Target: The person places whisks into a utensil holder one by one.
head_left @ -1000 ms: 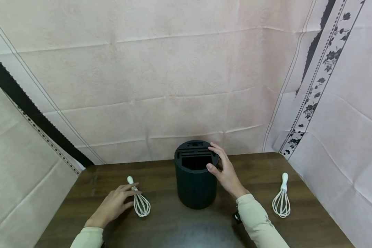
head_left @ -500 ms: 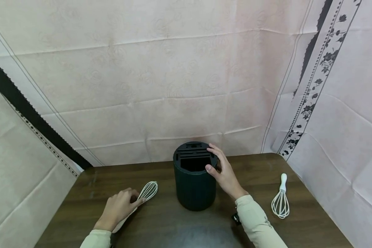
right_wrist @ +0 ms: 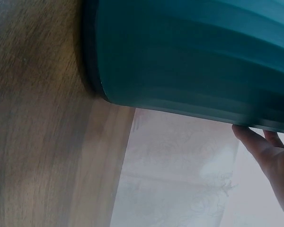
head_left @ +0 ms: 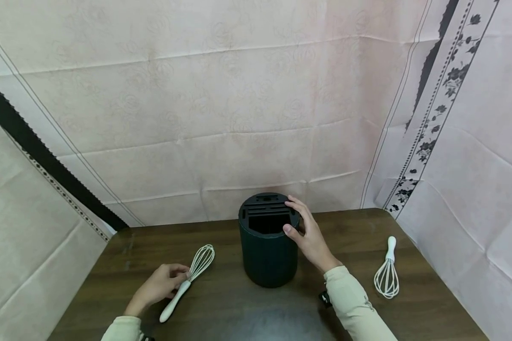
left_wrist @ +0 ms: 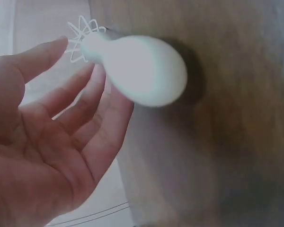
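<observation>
My left hand (head_left: 161,285) pinches a white whisk (head_left: 182,290) near where the wires meet the handle. The wires point away and right; the handle tip is toward me. Seen end-on in the left wrist view, the handle (left_wrist: 146,71) hides part of the wires, beside my curved fingers (left_wrist: 109,118). A dark green cylindrical utensil holder (head_left: 269,263) stands upright at the table's middle, its top having slots and a large rectangular opening. My right hand (head_left: 313,241) holds its right side at the rim, thumb in front and fingers behind. Only part of that hand shows beside the holder (right_wrist: 189,61) in the right wrist view.
A second white whisk (head_left: 387,270) lies at the right of the brown wooden table (head_left: 345,265), handle pointing away. Pale cloth walls (head_left: 239,104) rise behind the table and on both sides.
The left whisk lay with its handle pointing away; it has swung round, and its wires now point away. My left hand now pinches it. My right hand stays on the utensil holder.
</observation>
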Tool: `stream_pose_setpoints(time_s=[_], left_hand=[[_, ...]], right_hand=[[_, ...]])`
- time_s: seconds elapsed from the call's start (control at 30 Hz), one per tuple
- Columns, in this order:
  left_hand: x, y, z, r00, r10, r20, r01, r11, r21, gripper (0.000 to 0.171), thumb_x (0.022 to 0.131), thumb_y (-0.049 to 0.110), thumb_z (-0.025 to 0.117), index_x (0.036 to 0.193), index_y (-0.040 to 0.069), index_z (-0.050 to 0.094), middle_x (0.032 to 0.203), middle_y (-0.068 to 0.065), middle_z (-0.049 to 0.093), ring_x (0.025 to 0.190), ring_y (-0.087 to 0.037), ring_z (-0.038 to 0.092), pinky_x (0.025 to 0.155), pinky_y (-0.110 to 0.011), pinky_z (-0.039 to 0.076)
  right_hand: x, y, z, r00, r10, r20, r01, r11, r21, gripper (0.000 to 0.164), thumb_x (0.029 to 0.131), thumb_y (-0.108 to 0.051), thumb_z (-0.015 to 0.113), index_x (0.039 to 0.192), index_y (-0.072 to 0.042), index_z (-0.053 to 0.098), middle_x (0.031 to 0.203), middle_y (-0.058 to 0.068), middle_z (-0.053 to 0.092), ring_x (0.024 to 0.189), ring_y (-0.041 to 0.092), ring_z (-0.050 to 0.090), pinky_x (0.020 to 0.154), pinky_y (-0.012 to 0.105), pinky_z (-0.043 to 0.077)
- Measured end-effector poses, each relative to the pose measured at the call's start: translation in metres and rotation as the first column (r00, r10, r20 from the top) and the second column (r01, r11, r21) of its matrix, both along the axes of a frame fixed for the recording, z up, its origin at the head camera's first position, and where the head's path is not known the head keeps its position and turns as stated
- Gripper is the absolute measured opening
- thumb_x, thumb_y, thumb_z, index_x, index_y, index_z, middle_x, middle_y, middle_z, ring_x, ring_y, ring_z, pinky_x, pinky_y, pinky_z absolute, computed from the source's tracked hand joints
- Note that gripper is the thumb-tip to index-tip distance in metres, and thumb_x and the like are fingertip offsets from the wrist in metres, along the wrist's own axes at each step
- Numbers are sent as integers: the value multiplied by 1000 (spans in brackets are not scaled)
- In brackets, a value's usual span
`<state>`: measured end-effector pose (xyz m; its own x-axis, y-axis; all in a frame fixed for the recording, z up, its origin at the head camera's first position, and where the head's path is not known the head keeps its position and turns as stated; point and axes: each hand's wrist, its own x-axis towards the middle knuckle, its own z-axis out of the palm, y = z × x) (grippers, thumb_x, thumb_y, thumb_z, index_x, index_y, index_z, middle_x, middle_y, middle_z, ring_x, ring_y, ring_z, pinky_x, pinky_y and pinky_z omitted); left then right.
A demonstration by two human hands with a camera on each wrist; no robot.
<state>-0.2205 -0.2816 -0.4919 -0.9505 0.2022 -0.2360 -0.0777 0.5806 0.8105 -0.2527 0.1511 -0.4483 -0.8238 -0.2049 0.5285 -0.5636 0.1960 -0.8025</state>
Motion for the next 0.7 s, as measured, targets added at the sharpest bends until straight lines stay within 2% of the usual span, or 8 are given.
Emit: stream_pose_setpoints(time_s=[0.13, 0.23, 0.47, 0.57, 0.7], left_hand=[[1, 3, -1, 991, 93, 99, -95, 995, 21, 43, 108, 26, 63, 136, -6, 65, 121, -14, 71, 101, -27, 70, 79, -49, 63], [4, 9, -2, 982, 138, 129, -144, 989, 38, 39, 105, 22, 66, 132, -6, 67, 119, -12, 73, 102, -28, 71, 79, -48, 63], [11, 25, -6, 980, 145, 137, -165, 975, 150, 41, 100, 16, 73, 130, -12, 66, 103, -9, 75, 89, -21, 71, 76, -40, 64], [14, 30, -9, 979, 140, 147, -172, 955, 240, 46, 100, 15, 73, 134, -15, 62, 104, -9, 75, 90, -21, 72, 77, -39, 64], [16, 36, -14, 983, 100, 151, -150, 917, 370, 55, 101, 15, 72, 140, -19, 53, 108, -10, 75, 94, -22, 73, 81, -39, 64]], right_hand=[[-1, 1, 0, 1000, 0, -1, 0, 1000, 3, 56, 106, -33, 63, 159, -28, 44, 171, -9, 26, 159, 29, 21, 112, 80, 30], [-2, 1, -1, 1000, 0, -2, 0, 1000, 7, 56, 107, -34, 63, 159, -28, 44, 172, -7, 26, 159, 31, 22, 112, 80, 31], [-2, 1, 1, 1000, -12, -11, 12, 1000, 4, 56, 106, -35, 63, 158, -27, 44, 172, -6, 27, 158, 31, 22, 112, 81, 29], [-2, 1, 0, 1000, -9, -9, 10, 1000, 9, 56, 106, -35, 63, 158, -28, 44, 172, -8, 27, 158, 31, 22, 112, 81, 28], [-1, 0, 0, 1000, -8, -7, 8, 1000, 7, 56, 106, -34, 63, 158, -28, 44, 172, -8, 27, 159, 30, 22, 112, 81, 27]])
